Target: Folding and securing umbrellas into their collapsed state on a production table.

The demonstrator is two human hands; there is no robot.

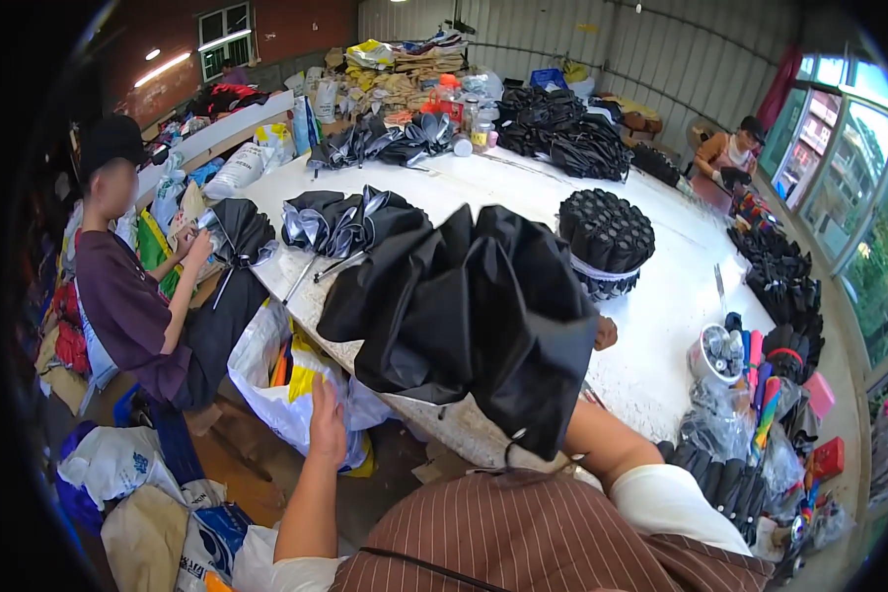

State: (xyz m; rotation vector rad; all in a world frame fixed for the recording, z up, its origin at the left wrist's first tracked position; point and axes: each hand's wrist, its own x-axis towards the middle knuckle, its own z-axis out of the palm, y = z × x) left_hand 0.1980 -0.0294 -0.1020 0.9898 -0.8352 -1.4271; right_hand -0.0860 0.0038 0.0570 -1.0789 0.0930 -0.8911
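Observation:
A black folding umbrella [464, 326] with loose, half-gathered canopy folds fills the middle, raised in front of me over the table's near edge. My right hand [605, 333] is mostly hidden behind the canopy; its visible fingers are curled, and it appears to hold the umbrella, whose shaft I cannot see. My left hand [328, 424] is open below and left of the canopy, fingers stretched upward, touching nothing. Just beyond the umbrella stands a tied round bundle of black folded umbrellas [607, 237]. Several loose black umbrellas [350, 222] lie to the left on the white table [661, 296].
A person [133, 266] at left handles another black umbrella [242, 232]. A second person [730, 163] works at the far right. Umbrella piles [562, 128] lie at the back. A white tub [717, 353] of small parts stands right; a white sack [276, 360] hangs near my left hand.

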